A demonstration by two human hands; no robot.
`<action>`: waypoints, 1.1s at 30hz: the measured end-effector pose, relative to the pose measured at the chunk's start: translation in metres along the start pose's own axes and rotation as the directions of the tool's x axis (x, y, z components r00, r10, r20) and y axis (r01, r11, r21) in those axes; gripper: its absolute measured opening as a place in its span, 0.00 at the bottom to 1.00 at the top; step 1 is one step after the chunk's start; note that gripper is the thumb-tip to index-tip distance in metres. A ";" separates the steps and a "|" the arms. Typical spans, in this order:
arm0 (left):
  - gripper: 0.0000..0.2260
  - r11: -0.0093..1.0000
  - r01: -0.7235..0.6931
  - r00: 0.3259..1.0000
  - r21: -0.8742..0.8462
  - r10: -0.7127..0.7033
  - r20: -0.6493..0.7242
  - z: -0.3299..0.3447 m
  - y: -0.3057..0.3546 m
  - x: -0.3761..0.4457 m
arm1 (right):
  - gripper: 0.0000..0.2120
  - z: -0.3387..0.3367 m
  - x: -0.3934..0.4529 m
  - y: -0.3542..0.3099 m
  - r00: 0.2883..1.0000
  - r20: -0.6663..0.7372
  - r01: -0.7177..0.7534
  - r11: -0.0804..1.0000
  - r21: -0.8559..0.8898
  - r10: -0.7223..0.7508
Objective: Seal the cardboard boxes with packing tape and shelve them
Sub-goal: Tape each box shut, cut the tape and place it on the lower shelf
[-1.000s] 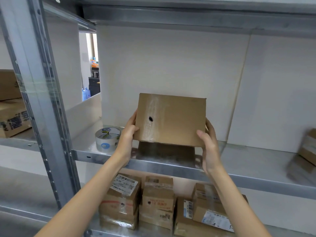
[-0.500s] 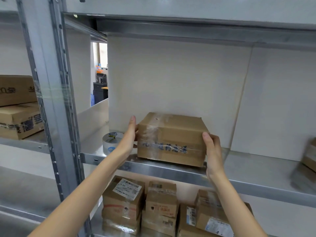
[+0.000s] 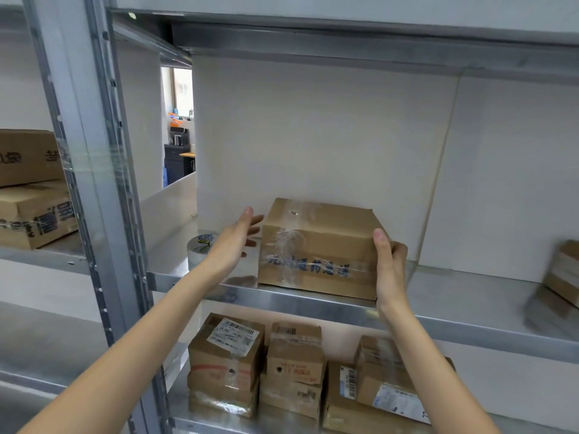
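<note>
Right hand (image 3: 390,267) first: thumb up along the near right corner of the cardboard box (image 3: 319,249), fingers curled round its right side, gripping it. Left hand (image 3: 233,242) is off the box, just beside its left face, fingers straight and loose, holding nothing, a sliver of gap between fingertips and cardboard.

The box itself sits flat on the metal shelf (image 3: 454,296), close to the near edge, its far side towards the white back panel (image 3: 329,136). Clear tape gleams across its top and down the near face, over blue printed characters; a small hole shows on top near the left edge.

Behind the left wrist, a roll of packing tape (image 3: 202,245) lies flat on the same shelf, left of the box and partly hidden by the hand. Far right on that shelf, another carton (image 3: 564,270), blurred at the picture's edge.

One level down, a cluster of small labelled parcels (image 3: 291,368) stands packed side by side. Over on the left, past the grey steel upright (image 3: 103,183), two bigger stacked cartons (image 3: 31,189) sit on the neighbouring bay.
</note>
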State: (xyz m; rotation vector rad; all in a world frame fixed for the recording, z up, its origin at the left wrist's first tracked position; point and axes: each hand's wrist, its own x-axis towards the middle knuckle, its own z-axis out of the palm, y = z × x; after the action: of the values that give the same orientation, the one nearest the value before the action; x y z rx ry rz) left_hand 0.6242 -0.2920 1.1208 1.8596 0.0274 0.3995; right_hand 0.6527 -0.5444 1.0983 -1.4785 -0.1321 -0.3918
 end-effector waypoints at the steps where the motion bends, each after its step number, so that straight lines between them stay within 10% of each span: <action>1: 0.22 0.985 -0.049 0.997 0.165 0.059 -0.056 -0.009 -0.007 0.002 | 0.30 -0.001 0.000 0.000 0.999 -0.036 0.008 1.000 0.009 -0.008; 4: 0.24 0.685 -0.091 0.989 0.723 0.148 -0.015 -0.047 -0.033 0.006 | 0.36 -0.002 -0.004 -0.007 0.977 -0.126 0.161 0.983 -0.084 -0.170; 9: 0.15 0.390 -0.118 0.993 0.913 0.060 0.103 -0.066 -0.052 0.004 | 0.24 0.024 -0.009 -0.039 0.781 0.050 0.557 0.659 -0.505 -0.623; 14: 0.09 0.610 -0.126 0.961 0.782 0.270 -0.055 -0.059 -0.041 -0.006 | 0.18 0.067 -0.015 -0.069 0.628 0.399 0.744 0.367 -0.558 -0.668; 19: 0.13 0.950 -0.238 0.927 0.200 0.284 -0.245 -0.046 0.012 -0.022 | 0.25 0.098 -0.020 -0.096 0.612 0.700 0.744 0.568 -0.353 -0.368; 24: 0.15 0.940 -0.335 0.920 -0.063 0.312 -0.236 -0.032 0.051 -0.037 | 0.20 0.119 -0.013 -0.114 0.737 0.617 0.433 0.893 -0.118 -0.276; 33: 0.13 0.923 -0.325 0.932 -0.203 0.277 -0.234 -0.015 0.075 -0.044 | 0.08 0.117 -0.009 -0.122 0.794 0.577 0.224 0.974 0.015 -0.191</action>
State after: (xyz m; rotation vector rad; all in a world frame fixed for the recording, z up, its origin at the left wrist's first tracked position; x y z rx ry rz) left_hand 0.5649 -0.3126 1.1826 1.5797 -0.1677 0.7727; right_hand 0.6215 -0.4334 1.2215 -1.6044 -0.7849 -0.1070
